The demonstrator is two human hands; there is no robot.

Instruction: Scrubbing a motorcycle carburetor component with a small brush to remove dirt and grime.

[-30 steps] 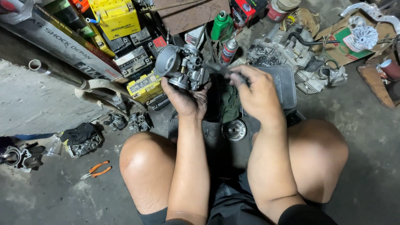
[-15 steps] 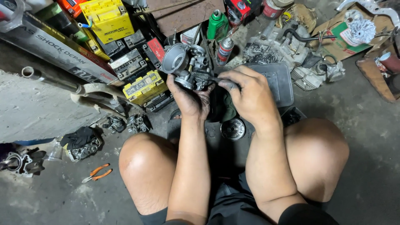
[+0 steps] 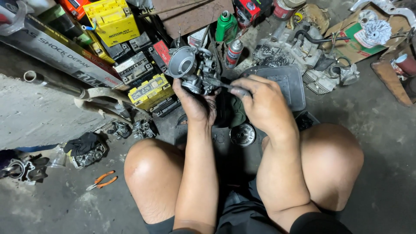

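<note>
One carburetor [image 3: 195,69] was held up over the floor [image 3: 381,130], left hand [image 3: 195,102] grip clenched on it; right hand [image 3: 260,102] grip grasped one small brush [image 3: 219,83] against it. Two spray cans [image 3: 233,53], one pliers [image 3: 100,180] nearby.

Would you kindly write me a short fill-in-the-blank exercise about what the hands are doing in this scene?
1. The left hand holds a metal ____ with a round opening.
2. The right hand holds a thin tool against the carburetor, not the ____ pliers on the floor.
3. A green bottle stands beside a ____ can.

Missing words: carburetor; orange; spray
</note>
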